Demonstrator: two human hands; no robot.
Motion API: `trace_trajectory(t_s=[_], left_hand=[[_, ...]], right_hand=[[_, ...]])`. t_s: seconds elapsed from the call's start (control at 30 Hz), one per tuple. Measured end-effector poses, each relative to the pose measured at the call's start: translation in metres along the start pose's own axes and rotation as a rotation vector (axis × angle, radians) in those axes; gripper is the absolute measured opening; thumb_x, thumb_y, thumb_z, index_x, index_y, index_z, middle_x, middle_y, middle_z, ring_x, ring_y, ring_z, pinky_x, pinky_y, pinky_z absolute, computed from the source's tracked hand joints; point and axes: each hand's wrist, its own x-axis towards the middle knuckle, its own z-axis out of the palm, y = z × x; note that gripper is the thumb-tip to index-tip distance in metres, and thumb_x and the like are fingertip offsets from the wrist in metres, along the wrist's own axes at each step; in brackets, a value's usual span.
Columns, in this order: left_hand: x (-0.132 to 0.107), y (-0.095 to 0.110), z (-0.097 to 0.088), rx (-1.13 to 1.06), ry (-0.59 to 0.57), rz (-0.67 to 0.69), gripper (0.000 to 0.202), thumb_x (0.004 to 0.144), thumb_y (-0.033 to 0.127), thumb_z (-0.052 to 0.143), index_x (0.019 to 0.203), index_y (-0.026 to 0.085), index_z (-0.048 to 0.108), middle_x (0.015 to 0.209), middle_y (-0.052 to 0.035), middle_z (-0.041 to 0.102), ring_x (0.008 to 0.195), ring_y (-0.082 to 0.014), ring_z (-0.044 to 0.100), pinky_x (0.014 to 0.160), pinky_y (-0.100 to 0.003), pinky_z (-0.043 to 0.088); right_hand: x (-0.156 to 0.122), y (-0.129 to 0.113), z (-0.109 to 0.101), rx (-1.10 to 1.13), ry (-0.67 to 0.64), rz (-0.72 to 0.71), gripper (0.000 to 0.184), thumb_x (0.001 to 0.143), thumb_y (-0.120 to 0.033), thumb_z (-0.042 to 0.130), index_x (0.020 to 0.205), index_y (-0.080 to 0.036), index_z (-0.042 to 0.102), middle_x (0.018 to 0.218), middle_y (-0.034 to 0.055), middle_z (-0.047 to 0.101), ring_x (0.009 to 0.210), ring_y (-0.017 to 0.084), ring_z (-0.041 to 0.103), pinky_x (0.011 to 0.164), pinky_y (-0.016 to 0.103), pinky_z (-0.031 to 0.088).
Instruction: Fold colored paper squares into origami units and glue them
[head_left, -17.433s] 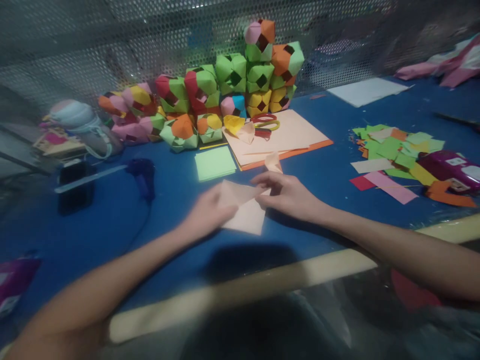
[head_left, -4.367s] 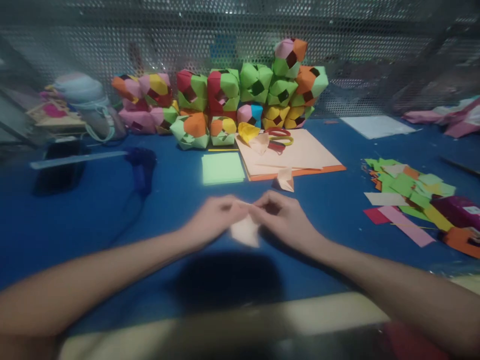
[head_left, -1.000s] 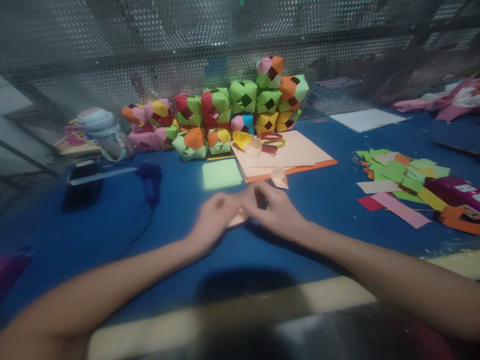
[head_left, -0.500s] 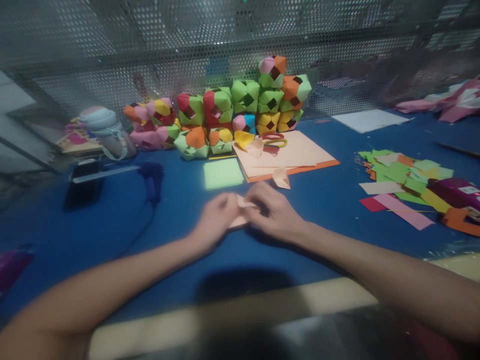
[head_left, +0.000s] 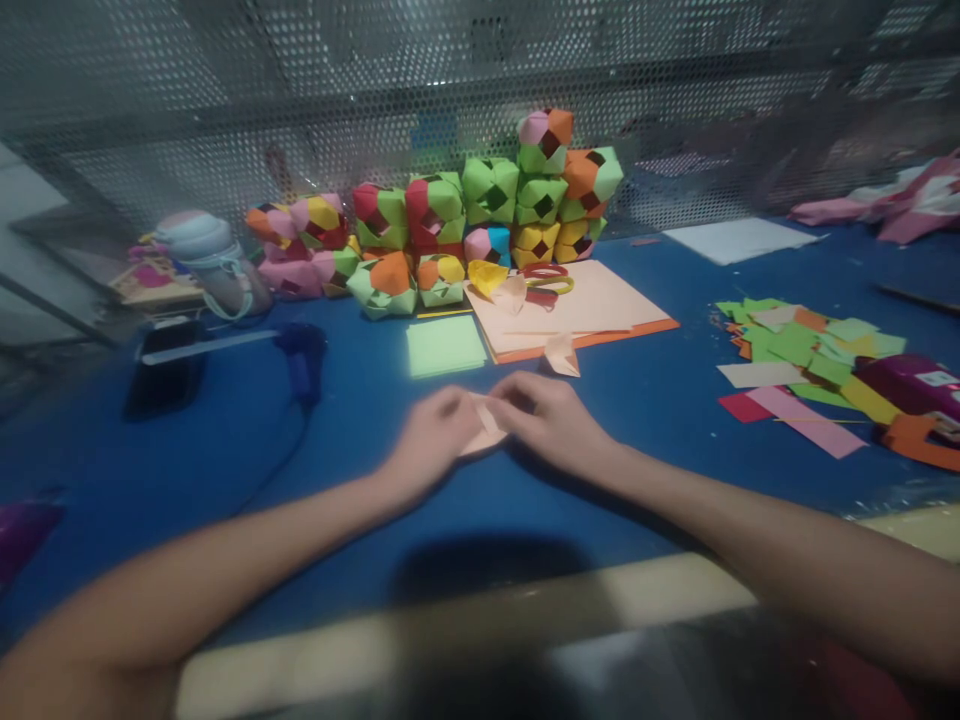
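Observation:
A small piece of peach paper (head_left: 484, 432), partly folded, lies low over the blue table between my hands. My left hand (head_left: 439, 425) is closed on its left side. On the right side, my right hand (head_left: 551, 415) pinches the paper with thumb and bent fingers; the fingertips are partly hidden. Just beyond my right hand rests a folded peach paper piece (head_left: 561, 356). Behind it are a stack of peach sheets (head_left: 600, 300) over an orange one and a pad of pale green squares (head_left: 447, 347).
Folded paper cubes (head_left: 491, 190) are stacked along the mesh wall. Scissors (head_left: 551, 283) lie on the peach sheets. Paper scraps (head_left: 810, 345) and a purple tool (head_left: 911, 388) lie at right. A blue glue gun (head_left: 301, 360), a phone (head_left: 165, 370) and a bottle (head_left: 214, 260) stand left.
My right fingers have pressed down, and the paper's raised, curled edge now lies flatter as a narrow strip. My left hand has hardly moved.

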Motion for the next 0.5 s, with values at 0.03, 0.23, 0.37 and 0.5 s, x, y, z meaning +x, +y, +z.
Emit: trace_trajectory(t_s=[0.03, 0.23, 0.37, 0.5], left_hand=[[-0.0002, 0.0004, 0.0001, -0.006, -0.001, -0.002, 0.011, 0.070, 0.026, 0.059, 0.070, 0.016, 0.057, 0.071, 0.0024, 0.058, 0.066, -0.0109, 0.049, 0.062, -0.022, 0.039], [-0.0003, 0.0003, 0.0008, -0.025, -0.008, 0.005, 0.010, 0.068, 0.025, 0.060, 0.072, 0.015, 0.059, 0.077, 0.0012, 0.061, 0.069, -0.0116, 0.051, 0.065, -0.022, 0.040], [-0.0007, 0.0011, 0.0012, -0.029, -0.005, 0.007, 0.011, 0.068, 0.024, 0.059, 0.075, 0.015, 0.060, 0.077, 0.0005, 0.061, 0.070, -0.0122, 0.051, 0.064, -0.022, 0.041], [-0.0017, 0.0026, 0.0013, -0.093, -0.031, -0.013, 0.013, 0.070, 0.023, 0.054, 0.078, 0.015, 0.060, 0.074, 0.0006, 0.060, 0.067, -0.0120, 0.051, 0.062, -0.023, 0.041]], right_hand=[[-0.0001, -0.0002, -0.0001, 0.000, 0.004, 0.003, 0.010, 0.080, -0.020, 0.051, 0.074, -0.015, 0.057, 0.070, 0.0014, 0.062, 0.064, 0.012, 0.054, 0.060, 0.023, 0.040], [-0.0008, 0.0009, 0.0012, -0.011, 0.019, 0.000, 0.011, 0.080, -0.017, 0.048, 0.073, -0.016, 0.056, 0.067, 0.0004, 0.060, 0.061, 0.011, 0.053, 0.057, 0.022, 0.039], [-0.0020, 0.0005, 0.0015, -0.067, 0.041, -0.044, 0.012, 0.081, -0.017, 0.047, 0.073, -0.016, 0.056, 0.067, 0.0006, 0.059, 0.061, 0.011, 0.052, 0.058, 0.022, 0.039], [-0.0029, -0.0003, 0.0012, -0.099, 0.055, -0.067, 0.013, 0.083, -0.018, 0.047, 0.074, -0.016, 0.056, 0.067, 0.0010, 0.060, 0.061, 0.011, 0.053, 0.058, 0.022, 0.039]])
